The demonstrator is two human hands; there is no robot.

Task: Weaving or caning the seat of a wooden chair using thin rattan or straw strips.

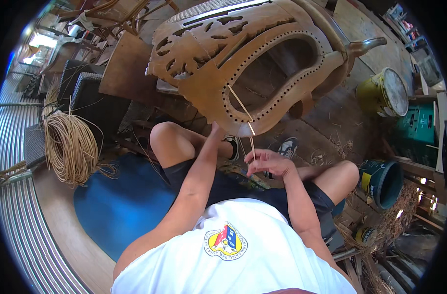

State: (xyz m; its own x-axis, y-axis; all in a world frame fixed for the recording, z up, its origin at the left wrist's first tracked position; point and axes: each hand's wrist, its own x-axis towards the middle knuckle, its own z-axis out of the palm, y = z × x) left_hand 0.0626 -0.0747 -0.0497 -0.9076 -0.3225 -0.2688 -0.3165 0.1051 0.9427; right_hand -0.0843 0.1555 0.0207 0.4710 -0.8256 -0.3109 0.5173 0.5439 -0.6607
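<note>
White shirt (184, 264) is filling the foreground. Cane strand (240, 102) is crossing the near edge of the wooden frame (199, 98); my right hand (271, 163) is pinching it, my left hand (216, 131) partly hiding, grip unclear. I should be keeping tension even, avoiding twists.

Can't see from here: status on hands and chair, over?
Right hand at pale strand; left hand at chair frame's edge. Strand slants across frame's near end. Frame hides left fingers.
</note>
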